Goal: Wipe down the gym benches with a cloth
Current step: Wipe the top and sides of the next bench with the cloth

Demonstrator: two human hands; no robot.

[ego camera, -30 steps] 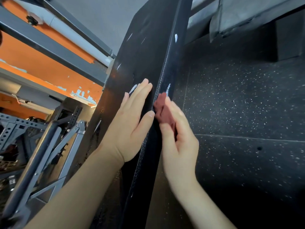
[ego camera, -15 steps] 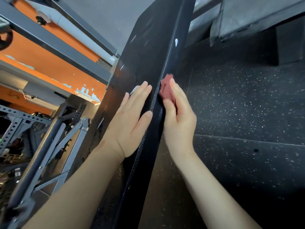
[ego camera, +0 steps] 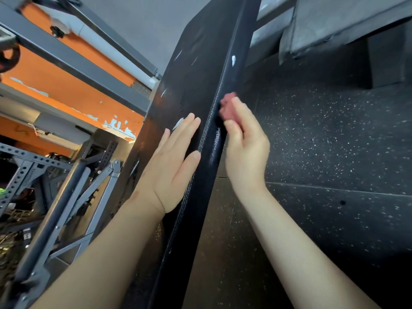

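Observation:
A long black padded bench (ego camera: 200, 70) runs up the middle of the view, worn with white scuffs and a stitched seam along its edge. My left hand (ego camera: 171, 166) lies flat on the bench's top face, fingers straight. My right hand (ego camera: 244, 141) pinches a small reddish cloth (ego camera: 226, 105) between thumb and fingers and holds it against the bench's side edge. Most of the cloth is hidden behind my fingers, and the hand is blurred.
Grey steel rack frames and bars (ego camera: 55, 197) stand to the left, in front of an orange wall (ego camera: 66, 85). Black speckled rubber flooring (ego camera: 323, 141) fills the right side. A grey padded piece (ego camera: 334, 25) lies at the upper right.
My right hand has slid the cloth along the bench's side edge, away from me. My left hand has stayed flat on the pad.

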